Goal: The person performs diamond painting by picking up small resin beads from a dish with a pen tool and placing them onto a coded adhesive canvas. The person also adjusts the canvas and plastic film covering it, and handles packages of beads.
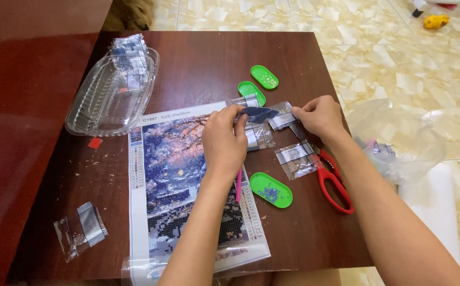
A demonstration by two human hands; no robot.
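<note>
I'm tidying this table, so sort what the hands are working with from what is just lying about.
In use:
- small bead bag, pinched by the left hand and the right hand
- mosaic canvas
- pink pen
- green tray with beads

Lying about:
- red scissors
- clear plastic box
- two green trays
- lone bag
- red scrap
- yellow toy on the floor

Light: bright, even daylight across your table (187, 58).
Glare: soft sheen on the dark tabletop's left side; the clear plastic tray (108, 95) glints.
Shadows: faint under your forearms.
Focus: slightly soft, mild edge stretch.
</note>
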